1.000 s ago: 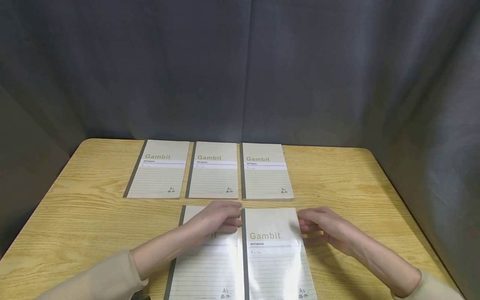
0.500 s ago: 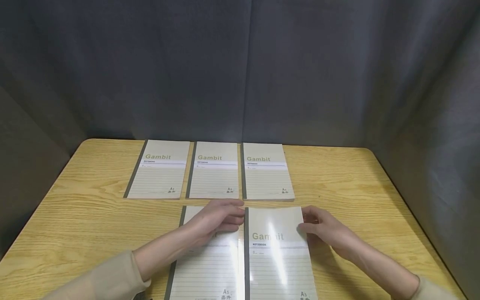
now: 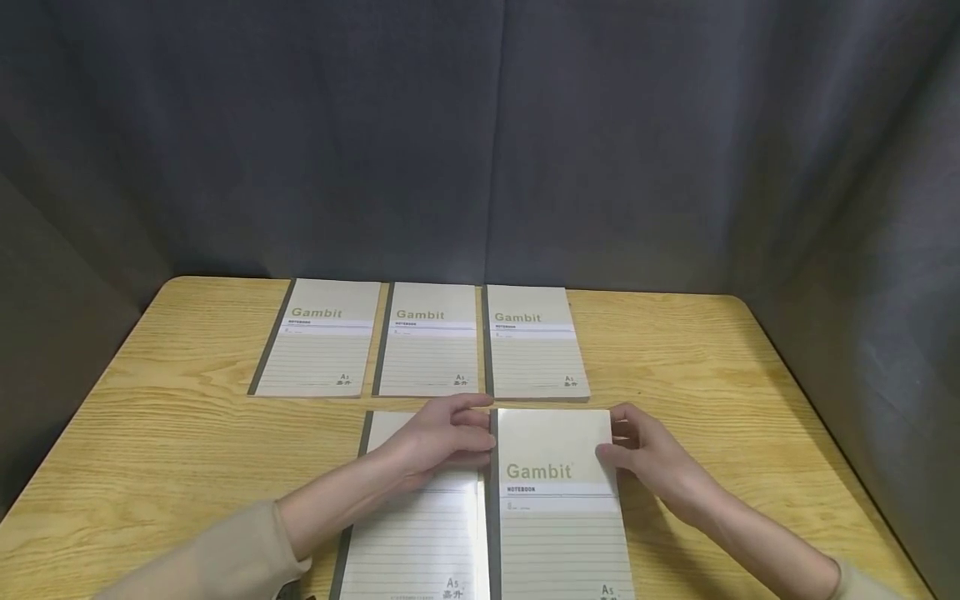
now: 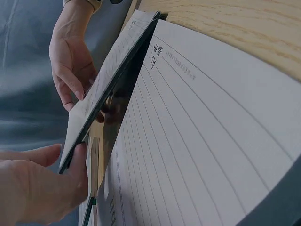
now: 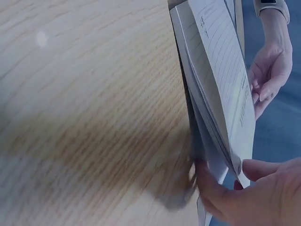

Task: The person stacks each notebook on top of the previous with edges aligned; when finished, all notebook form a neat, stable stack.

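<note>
A pale A5 "Gambit" notebook (image 3: 558, 533) with a dark spine is held between both hands at the near middle of the table. My left hand (image 3: 442, 437) pinches its spine near the top; in the left wrist view the thumb (image 4: 79, 162) lies against the dark spine. At the opposite edge, my right hand (image 3: 660, 462) grips the upper right side, thumb on the cover. The notebook's far end is tilted up off the wood, and its pages fan slightly apart in the right wrist view. A second notebook (image 3: 412, 537) lies flat under my left forearm, its title partly hidden.
Three matching notebooks, a left one (image 3: 315, 342), a middle one (image 3: 427, 346) and a right one (image 3: 532, 346), lie in a row along the back of the wooden table (image 3: 682, 350). A dark grey curtain (image 3: 337, 142) hangs behind and beside the table.
My right hand has closed on the notebook's right edge and my left fingers have come onto its spine. The notebook has shifted slightly right and its far end has risen.
</note>
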Tool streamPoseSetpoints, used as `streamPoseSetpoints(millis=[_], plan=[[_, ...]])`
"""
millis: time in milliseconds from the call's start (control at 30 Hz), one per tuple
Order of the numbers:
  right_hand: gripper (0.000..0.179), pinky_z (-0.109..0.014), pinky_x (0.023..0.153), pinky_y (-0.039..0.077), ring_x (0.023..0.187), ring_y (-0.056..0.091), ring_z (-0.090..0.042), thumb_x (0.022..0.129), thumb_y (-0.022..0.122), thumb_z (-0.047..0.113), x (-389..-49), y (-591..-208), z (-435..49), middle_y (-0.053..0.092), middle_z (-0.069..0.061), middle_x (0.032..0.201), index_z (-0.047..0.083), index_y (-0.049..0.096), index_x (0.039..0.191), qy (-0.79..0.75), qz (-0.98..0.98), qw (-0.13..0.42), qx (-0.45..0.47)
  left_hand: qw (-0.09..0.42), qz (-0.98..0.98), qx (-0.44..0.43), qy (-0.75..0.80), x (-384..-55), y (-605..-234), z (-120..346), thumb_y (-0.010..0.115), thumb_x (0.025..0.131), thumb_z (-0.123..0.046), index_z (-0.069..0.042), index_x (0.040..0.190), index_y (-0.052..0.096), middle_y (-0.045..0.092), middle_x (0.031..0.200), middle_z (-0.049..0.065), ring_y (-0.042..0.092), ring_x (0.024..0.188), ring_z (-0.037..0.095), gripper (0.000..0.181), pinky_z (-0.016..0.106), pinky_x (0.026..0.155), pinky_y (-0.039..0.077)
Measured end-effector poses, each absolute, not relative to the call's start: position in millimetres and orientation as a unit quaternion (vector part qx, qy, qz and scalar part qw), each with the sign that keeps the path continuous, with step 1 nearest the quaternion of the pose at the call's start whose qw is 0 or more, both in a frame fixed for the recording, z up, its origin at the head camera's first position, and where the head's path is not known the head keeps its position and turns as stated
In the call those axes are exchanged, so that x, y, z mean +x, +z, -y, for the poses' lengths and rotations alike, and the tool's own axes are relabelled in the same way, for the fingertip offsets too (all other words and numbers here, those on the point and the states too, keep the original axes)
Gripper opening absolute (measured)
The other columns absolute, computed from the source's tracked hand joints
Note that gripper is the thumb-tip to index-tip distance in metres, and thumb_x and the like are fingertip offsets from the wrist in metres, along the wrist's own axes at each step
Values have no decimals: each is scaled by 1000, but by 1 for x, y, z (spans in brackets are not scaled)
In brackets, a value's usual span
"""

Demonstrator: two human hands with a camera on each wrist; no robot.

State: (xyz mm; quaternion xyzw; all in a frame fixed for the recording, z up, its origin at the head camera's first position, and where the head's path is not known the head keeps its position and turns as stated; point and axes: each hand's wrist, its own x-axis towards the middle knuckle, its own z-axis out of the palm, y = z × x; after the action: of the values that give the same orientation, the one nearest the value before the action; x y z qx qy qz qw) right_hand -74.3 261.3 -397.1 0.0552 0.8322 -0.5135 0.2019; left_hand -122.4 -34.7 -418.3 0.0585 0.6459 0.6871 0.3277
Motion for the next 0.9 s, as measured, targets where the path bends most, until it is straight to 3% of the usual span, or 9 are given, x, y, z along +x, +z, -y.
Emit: streamPoseSetpoints(millis=[233, 333, 533, 733, 900], plan=[[40, -28, 74, 53, 88, 58, -15, 100, 63, 8, -75, -400, -265, 64, -6, 104, -2, 43, 133, -530, -817, 216, 65, 307, -674, 78, 667, -123, -417, 33, 74, 84, 1, -4, 147, 53, 63, 118, 15, 73, 89, 17, 66, 35, 91, 64], [48, -27, 72, 51, 84, 55, -14, 100, 65, 12, -76, -400, -266, 64, -2, 99, -1, 39, 139, -546, -809, 210, 67, 292, -686, 67, 663, -125, -414, 33, 75, 84, 1, -8, 141, 60, 61, 118, 13, 73, 84, 16, 60, 32, 88, 63], [62, -27, 88, 59, 96, 72, -11, 102, 64, 23, -83, -396, -272, 77, -2, 110, -2, 32, 149, -608, -762, 218, 49, 270, -676, 48, 684, -135, -403, 36, 74, 84, 5, -11, 137, 66, 57, 123, 13, 73, 81, 13, 56, 30, 83, 65], [37, -31, 92, 61, 102, 74, -12, 109, 51, 29, -88, -398, -275, 78, 3, 116, 5, 57, 136, -655, -706, 268, -29, 259, -617, 16, 743, -153, -383, 43, 72, 86, 11, -6, 138, 65, 55, 125, 12, 73, 85, 13, 55, 27, 82, 66], [29, -35, 91, 63, 104, 77, -18, 112, 44, 25, -91, -399, -272, 79, 0, 117, 9, 56, 133, -668, -695, 251, -90, 212, -600, 0, 771, -172, -367, 45, 70, 89, 10, -6, 140, 63, 56, 127, 12, 73, 93, 13, 54, 25, 88, 64]])
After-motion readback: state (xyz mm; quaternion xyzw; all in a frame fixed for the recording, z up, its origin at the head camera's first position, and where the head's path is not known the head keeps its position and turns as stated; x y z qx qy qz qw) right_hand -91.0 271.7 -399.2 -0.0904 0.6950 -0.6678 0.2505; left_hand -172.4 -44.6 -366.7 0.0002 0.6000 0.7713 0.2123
